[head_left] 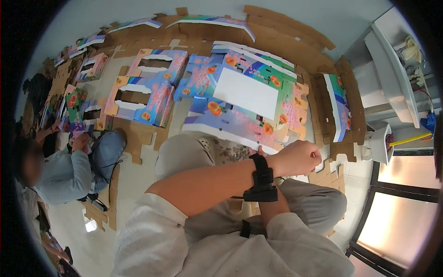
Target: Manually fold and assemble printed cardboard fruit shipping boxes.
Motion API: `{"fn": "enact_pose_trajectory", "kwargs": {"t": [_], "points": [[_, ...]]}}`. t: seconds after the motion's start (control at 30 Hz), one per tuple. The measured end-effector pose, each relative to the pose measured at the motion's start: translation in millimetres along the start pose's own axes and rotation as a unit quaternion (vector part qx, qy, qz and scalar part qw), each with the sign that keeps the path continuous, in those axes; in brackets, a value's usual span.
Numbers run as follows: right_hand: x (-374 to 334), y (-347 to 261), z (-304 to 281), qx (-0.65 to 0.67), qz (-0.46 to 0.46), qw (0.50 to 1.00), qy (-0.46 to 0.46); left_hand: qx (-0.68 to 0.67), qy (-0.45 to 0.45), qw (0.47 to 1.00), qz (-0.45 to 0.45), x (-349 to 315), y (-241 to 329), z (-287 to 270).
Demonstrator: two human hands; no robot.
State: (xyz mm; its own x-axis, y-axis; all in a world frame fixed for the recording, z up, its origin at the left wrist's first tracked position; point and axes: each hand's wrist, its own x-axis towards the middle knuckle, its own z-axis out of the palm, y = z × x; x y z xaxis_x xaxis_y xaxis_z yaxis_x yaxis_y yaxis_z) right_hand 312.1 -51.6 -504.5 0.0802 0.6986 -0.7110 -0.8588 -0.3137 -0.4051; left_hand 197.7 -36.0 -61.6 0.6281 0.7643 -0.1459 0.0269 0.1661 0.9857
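Note:
My left arm crosses my lap to the right, with a black band on the wrist. My left hand (299,158) is curled into a fist above my right knee, and nothing shows in it. My right forearm passes under the left wrist. Only a fingertip or two of my right hand (260,150) shows, at the near edge of a flat printed carton (244,92). That carton is blue and green with orange fruit pictures and a white panel, and it tops a stack of similar ones on the floor in front of my knees.
More flattened printed cartons (147,92) and brown cardboard sheets (286,25) cover the floor ahead and to the left. Another person in a grey top (64,173) sits at left holding a carton. A white shelf unit (392,69) and a window frame (397,207) stand at right.

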Motion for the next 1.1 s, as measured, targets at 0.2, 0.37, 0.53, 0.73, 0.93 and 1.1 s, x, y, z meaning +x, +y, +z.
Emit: {"fn": "enact_pose_trajectory", "kwargs": {"t": [0.2,0.37,0.53,0.73,0.93,1.1], "points": [[-4.1,-8.0,54.2,-0.055,-0.080,0.995,0.005,-0.034,0.019,0.999,-0.007,1.4,-1.6,6.7],[-34.6,-7.4,82.2,-0.041,-0.072,0.997,-0.011,-0.030,0.015,0.999,0.006,2.0,0.6,8.1],[-81.5,0.4,122.8,-0.161,-0.255,0.953,0.020,0.021,0.037,0.999,0.021,4.0,0.0,7.8],[-102.9,-19.6,156.0,-0.175,-0.335,0.925,0.036,0.055,0.017,0.998,0.038,2.4,-5.9,9.0],[-29.2,-24.6,88.0,-0.095,-0.130,0.987,0.014,-0.018,-0.005,1.000,-0.001,9.4,-7.0,12.8],[21.3,-27.8,22.8,-0.147,0.035,0.988,-0.027,-0.025,-0.028,0.999,0.012,8.3,-6.1,13.9]]}}
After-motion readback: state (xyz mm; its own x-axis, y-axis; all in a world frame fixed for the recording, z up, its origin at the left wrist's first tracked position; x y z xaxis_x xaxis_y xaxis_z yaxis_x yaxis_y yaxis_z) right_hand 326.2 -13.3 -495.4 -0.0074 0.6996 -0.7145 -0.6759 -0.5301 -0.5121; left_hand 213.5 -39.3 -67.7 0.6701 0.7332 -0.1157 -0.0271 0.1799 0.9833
